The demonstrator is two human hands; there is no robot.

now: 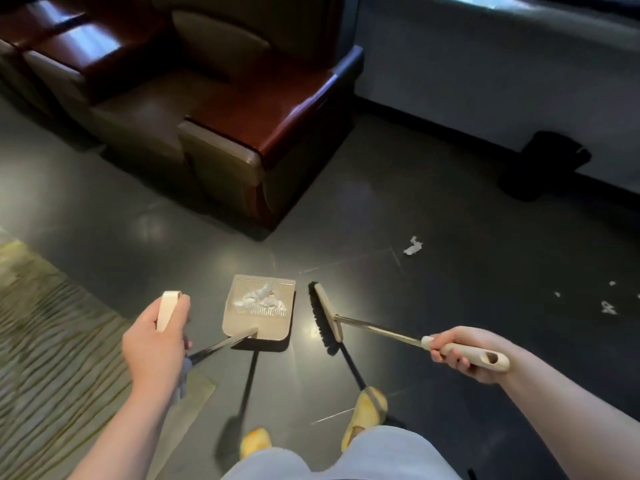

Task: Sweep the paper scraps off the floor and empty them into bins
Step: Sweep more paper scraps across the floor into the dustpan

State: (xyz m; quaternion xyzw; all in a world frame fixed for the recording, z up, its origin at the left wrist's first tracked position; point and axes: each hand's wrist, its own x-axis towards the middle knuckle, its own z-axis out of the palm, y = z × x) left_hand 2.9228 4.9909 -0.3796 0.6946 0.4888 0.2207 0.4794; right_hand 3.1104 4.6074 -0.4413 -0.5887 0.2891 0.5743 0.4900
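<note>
Open dark floor (398, 202) lies ahead of us and to the right; an armchair (242, 126) blocks the far left, a black bin (543, 164) the far-right wall.

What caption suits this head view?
Left hand holds a dustpan of paper scraps; right hand holds the broom.

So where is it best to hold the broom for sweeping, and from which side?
Grip the broom at its beige handle end, coming from the right, as the right hand does. The metal shaft slants up to that side, away from the bristles, so the head stays free near the floor.
</note>
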